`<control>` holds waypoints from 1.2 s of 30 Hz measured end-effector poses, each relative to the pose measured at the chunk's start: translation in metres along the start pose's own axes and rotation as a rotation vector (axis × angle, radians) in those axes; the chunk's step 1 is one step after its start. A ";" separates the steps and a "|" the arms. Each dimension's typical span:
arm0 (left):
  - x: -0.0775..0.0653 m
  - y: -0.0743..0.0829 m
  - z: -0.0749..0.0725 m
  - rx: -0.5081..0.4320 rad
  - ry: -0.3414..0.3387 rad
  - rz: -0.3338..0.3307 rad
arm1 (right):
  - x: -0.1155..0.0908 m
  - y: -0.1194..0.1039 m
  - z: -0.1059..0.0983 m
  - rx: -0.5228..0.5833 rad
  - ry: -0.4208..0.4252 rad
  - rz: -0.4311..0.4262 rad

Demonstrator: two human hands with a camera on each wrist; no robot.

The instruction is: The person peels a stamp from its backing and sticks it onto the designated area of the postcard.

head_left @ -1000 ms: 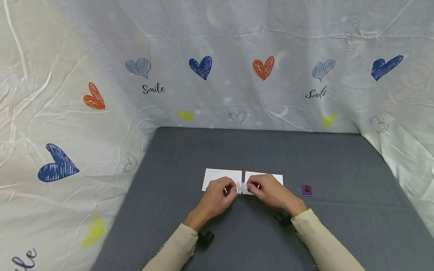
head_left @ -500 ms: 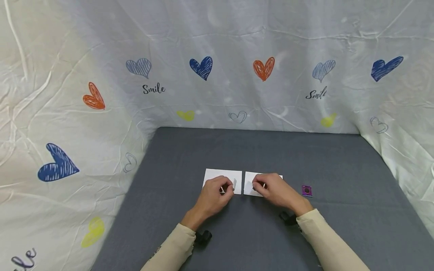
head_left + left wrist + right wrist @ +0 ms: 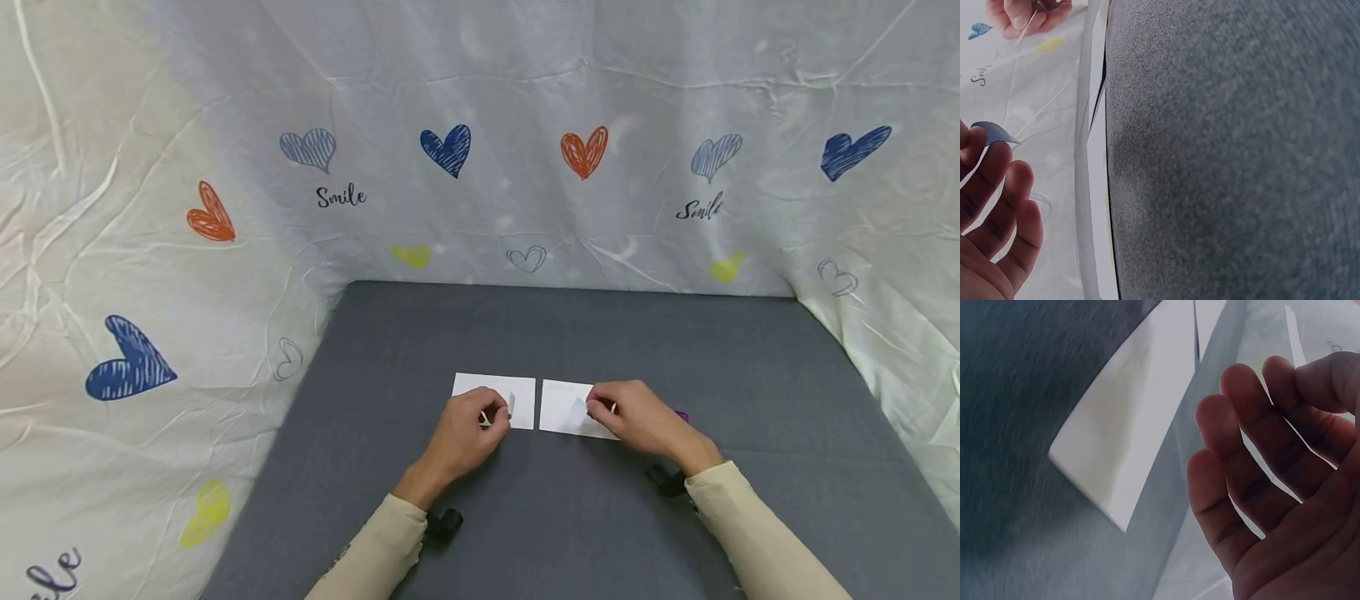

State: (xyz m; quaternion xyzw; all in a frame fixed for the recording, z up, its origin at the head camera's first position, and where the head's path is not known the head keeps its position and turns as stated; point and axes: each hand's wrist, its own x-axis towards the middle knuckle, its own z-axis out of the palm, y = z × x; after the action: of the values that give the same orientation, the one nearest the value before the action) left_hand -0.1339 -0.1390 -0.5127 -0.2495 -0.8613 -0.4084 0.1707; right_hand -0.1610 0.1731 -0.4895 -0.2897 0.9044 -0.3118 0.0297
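Note:
Over the left white card (image 3: 523, 390), my left hand (image 3: 463, 425) pinches a small curled scrap of paper (image 3: 996, 133) between thumb and forefinger. The scrap looks pale bluish in the left wrist view. My right hand (image 3: 637, 417) is above the right end of the other white card (image 3: 557, 398). Its thumb and forefinger pinch a thin white scrap of paper (image 3: 1294, 331), seen nearly edge-on. The remaining right fingers are spread and loosely bent. Both cards lie side by side, with a narrow gap between them.
A small purple square packet (image 3: 682, 415) lies to the right, mostly hidden behind my right hand. Grey cloth (image 3: 570, 333) covers the table, and a white curtain (image 3: 510, 208) printed with hearts hangs behind and at the sides.
My hands have moved apart, the right one further to the right, each keeping a scrap that was close to the other. The right card's right end has shifted slightly towards me.

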 end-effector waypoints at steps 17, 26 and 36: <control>0.000 0.003 -0.002 0.013 -0.014 -0.004 | -0.035 0.028 -0.027 -0.079 0.001 0.056; -0.001 0.001 -0.001 0.014 -0.011 -0.012 | -0.058 0.034 -0.029 -0.088 -0.053 0.073; -0.003 -0.001 -0.002 0.011 -0.002 -0.008 | -0.076 0.041 -0.019 -0.105 -0.042 0.040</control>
State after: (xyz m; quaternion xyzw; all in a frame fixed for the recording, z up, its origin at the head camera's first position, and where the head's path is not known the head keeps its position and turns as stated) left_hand -0.1321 -0.1423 -0.5138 -0.2454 -0.8646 -0.4043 0.1696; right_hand -0.1232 0.2508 -0.5077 -0.2790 0.9244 -0.2571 0.0397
